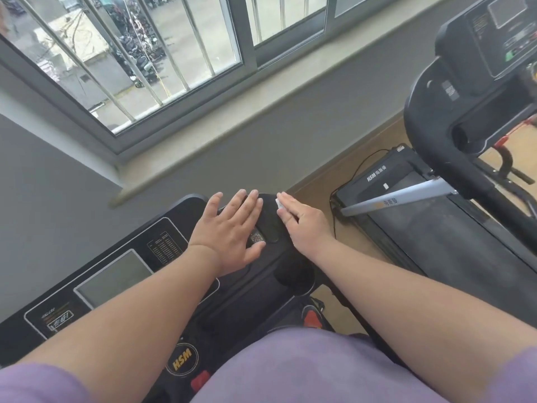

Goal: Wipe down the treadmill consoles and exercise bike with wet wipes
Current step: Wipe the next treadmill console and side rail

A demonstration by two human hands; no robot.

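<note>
Two treadmills: one near [162, 257] directly below the camera, a second [453, 216] off to the right, both black, standing on a wooden floor [374, 158] beside a grey wall.
Window: a barred sliding window [145, 53] sits high in the view above a grey sill [261, 112], looking out over a yard.
Second treadmill: its console [499, 39] is at the upper right, its curved black handrail [430, 141] below that, a silver upright [398, 196] slanting down to the belt, and a black cable [360, 167] trailing at the front cover.
Near console: a black panel with a grey screen [116, 277], a printed chart [165, 248], a round cup well [293, 274] on the right, a gold HSM badge [181, 359] and a red button [200, 379] low down.
Torso: purple clothing [305, 367] fills the bottom of the view.
Left hand: the left hand [232, 231] lies flat with fingers spread wide and straight on the console's upper right part, holding nothing, thumb beside a QR sticker [256, 237].
Right hand: the right hand [302, 222] presses with straight fingers along the console's right edge, a wet wipe [279, 204] pinned beneath them.
Wet wipe: only a small white corner shows by the fingertips, at the console's far right corner.
</note>
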